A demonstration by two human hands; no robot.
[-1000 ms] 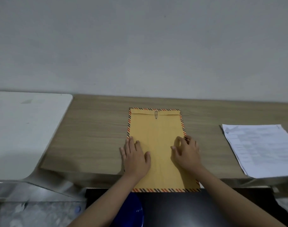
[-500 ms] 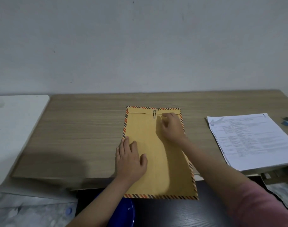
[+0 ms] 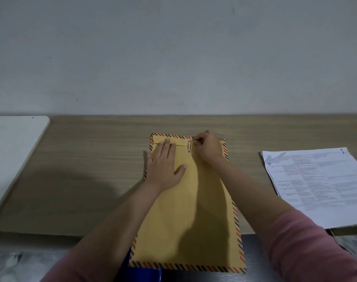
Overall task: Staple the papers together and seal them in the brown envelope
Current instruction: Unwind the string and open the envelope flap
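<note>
A brown envelope (image 3: 194, 210) with a striped border lies lengthwise on the wooden table (image 3: 88, 169), its near end hanging over the front edge. A metal paper clip (image 3: 189, 146) holds its folded flap at the far end. My left hand (image 3: 165, 165) lies flat, fingers spread, on the envelope's upper left part. My right hand (image 3: 208, 148) is curled at the flap, fingertips pinched at the top of the clip. A stack of printed white papers (image 3: 320, 184) lies on the table to the right.
A white surface (image 3: 13, 149) adjoins the table on the left. A blue object (image 3: 141, 275) shows below the envelope's near edge. The wall stands right behind the table.
My left hand slid up the envelope from its middle to near the flap. My right hand moved from the envelope's right side up to the paper clip.
</note>
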